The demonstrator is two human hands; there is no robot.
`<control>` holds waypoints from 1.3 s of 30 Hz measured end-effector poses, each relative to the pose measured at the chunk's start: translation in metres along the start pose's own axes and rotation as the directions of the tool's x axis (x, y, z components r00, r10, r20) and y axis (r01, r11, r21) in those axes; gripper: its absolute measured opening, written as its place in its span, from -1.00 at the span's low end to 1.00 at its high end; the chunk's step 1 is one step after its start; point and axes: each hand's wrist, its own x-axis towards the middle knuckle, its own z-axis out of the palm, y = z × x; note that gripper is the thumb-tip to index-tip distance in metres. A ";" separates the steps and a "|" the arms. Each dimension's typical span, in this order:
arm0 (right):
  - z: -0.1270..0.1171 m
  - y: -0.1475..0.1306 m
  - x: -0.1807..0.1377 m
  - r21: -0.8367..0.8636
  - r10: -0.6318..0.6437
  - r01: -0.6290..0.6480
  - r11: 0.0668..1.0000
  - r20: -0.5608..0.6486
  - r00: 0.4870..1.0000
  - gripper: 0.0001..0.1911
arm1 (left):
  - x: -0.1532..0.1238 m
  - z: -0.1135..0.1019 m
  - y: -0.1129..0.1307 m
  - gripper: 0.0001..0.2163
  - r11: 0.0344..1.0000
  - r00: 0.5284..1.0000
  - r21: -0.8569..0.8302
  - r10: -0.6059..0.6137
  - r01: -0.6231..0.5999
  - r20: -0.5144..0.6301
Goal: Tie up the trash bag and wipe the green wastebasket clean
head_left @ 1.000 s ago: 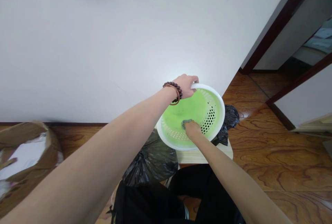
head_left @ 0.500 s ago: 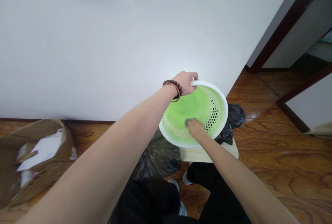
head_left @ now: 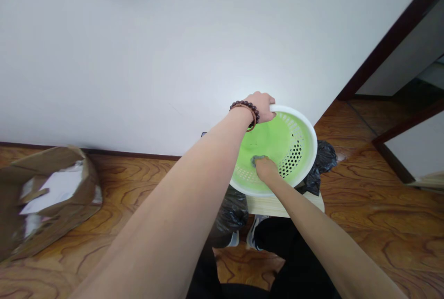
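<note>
My left hand (head_left: 262,106), with a beaded bracelet (head_left: 252,108) at the wrist, grips the far rim of a green and white plastic basket (head_left: 308,158) with holes in its side. The basket is tilted so its inside faces me. Inside it, my right hand (head_left: 267,168) is closed on a small grey cloth (head_left: 255,159), which lies against the green inner surface. Most of the cloth is covered by the hand. My left forearm hides part of the basket's left side.
Under the basket is a light wooden stool (head_left: 267,206). Black plastic bags lie at its right (head_left: 325,155) and left (head_left: 231,212). An open cardboard box (head_left: 74,211) with papers stands on the wooden floor at left. A white wall (head_left: 156,58) rises behind; a doorway is at right.
The basket and both hands appear farther right in the view, as the view itself has shifted. My right hand still holds the cloth inside the basket, and my left hand keeps the rim.
</note>
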 end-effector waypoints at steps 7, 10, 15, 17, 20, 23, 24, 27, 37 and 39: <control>0.001 -0.001 0.001 -0.020 0.026 -0.026 0.999 0.023 0.999 -0.66 | -0.003 -0.001 0.000 -0.69 1.000 1.000 -0.025 0.004 -0.004 -0.003; 0.003 0.001 0.003 -0.040 0.014 -0.014 0.999 0.001 1.000 -0.65 | -0.003 -0.001 -0.001 -0.70 0.999 1.000 -0.031 0.016 -0.016 -0.005; 0.000 0.002 0.016 -0.186 -0.074 0.075 0.980 0.011 0.997 -0.67 | -0.001 0.001 0.000 -0.67 0.999 0.999 -0.041 0.031 -0.030 0.013; -0.009 0.011 0.021 -0.261 -0.048 0.042 0.964 -0.014 0.999 -0.65 | 0.000 0.002 0.001 -0.62 0.998 0.999 -0.048 0.041 -0.040 0.018; -0.025 0.037 0.024 -0.345 -0.014 -0.040 0.938 -0.154 0.988 -0.67 | 0.002 0.003 0.003 -0.59 0.997 0.999 -0.056 0.048 -0.048 0.009; -0.029 0.057 0.020 -0.323 -0.040 -0.043 0.945 -0.246 0.969 -0.67 | 0.002 0.004 0.003 -0.61 0.998 0.999 -0.047 0.052 -0.052 0.004; -0.025 0.057 0.018 -0.300 -0.021 -0.058 0.952 -0.254 0.967 -0.66 | 0.002 0.004 0.003 -0.63 0.998 0.999 -0.042 0.051 -0.050 0.007; 0.000 0.033 0.017 -0.160 0.097 -0.128 0.979 -0.191 0.977 -0.62 | 0.001 0.004 0.003 -0.67 0.998 0.999 -0.037 0.046 -0.045 0.023; 0.020 -0.028 0.027 0.205 -0.095 0.126 0.970 -0.157 0.983 -0.62 | -0.005 -0.003 -0.004 -0.68 0.999 0.999 -0.028 0.025 -0.025 0.028; 0.012 -0.003 0.023 0.064 -0.126 0.132 0.989 -0.092 0.988 -0.65 | -0.005 -0.003 -0.005 -0.68 1.000 0.999 -0.016 0.024 -0.023 0.037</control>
